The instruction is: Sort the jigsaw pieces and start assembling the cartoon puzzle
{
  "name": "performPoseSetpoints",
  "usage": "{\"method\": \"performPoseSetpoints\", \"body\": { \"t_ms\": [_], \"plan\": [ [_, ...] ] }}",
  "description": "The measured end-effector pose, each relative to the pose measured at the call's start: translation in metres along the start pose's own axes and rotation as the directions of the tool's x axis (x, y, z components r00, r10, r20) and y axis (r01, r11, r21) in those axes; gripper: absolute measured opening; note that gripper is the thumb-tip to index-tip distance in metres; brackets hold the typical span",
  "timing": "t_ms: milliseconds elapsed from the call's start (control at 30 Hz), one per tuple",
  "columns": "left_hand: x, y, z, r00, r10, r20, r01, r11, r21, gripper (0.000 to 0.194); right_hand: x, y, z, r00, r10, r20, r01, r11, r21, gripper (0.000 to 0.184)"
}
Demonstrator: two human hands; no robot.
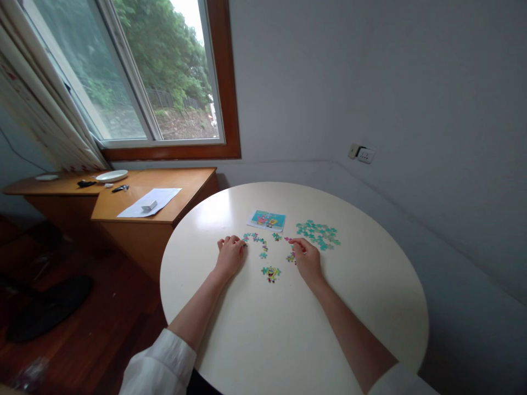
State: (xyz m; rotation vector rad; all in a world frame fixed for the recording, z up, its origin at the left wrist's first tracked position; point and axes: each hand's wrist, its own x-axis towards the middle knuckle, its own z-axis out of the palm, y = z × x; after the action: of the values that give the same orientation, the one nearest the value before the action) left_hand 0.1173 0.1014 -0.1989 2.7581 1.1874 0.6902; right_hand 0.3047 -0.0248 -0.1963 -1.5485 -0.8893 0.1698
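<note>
My right hand pinches a small pink puzzle piece between thumb and forefinger, just above the white round table. A few loose puzzle pieces lie beside that hand, partly covered by it. My left hand rests on the table with curled fingers, and its thumb and fingertips close on a small dark puzzle piece, mostly hidden. To its right lies a curved row of puzzle pieces. Nearer to me is a joined cluster showing a yellow cartoon face. One separate piece sits between the hands.
A picture card lies behind the pieces on the white table. A heap of turquoise pieces spreads at the right. On the left, a wooden desk holds paper, a small white box and a plate.
</note>
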Motion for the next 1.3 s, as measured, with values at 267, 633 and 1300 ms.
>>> {"method": "performPoseSetpoints", "body": {
  "t_ms": [267, 633, 1300],
  "plan": [
    [0.007, 0.016, 0.0, 0.995, 0.085, 0.047, -0.086, 0.996, 0.019, 0.032, 0.001, 0.006, 0.002, 1.0, 0.008, 0.008, -0.008, 0.999, 0.032, 0.028],
    [0.004, 0.029, -0.001, 0.983, 0.171, 0.07, -0.173, 0.985, 0.027, 0.03, 0.003, 0.008, 0.002, 1.0, 0.019, -0.004, -0.019, 1.0, 0.024, 0.028],
    [0.019, 0.034, -0.001, 0.994, 0.09, 0.055, -0.084, 0.991, -0.102, 0.018, 0.002, 0.007, 0.001, 0.997, -0.045, 0.057, 0.048, 0.997, -0.064, 0.025]
  ]
}}
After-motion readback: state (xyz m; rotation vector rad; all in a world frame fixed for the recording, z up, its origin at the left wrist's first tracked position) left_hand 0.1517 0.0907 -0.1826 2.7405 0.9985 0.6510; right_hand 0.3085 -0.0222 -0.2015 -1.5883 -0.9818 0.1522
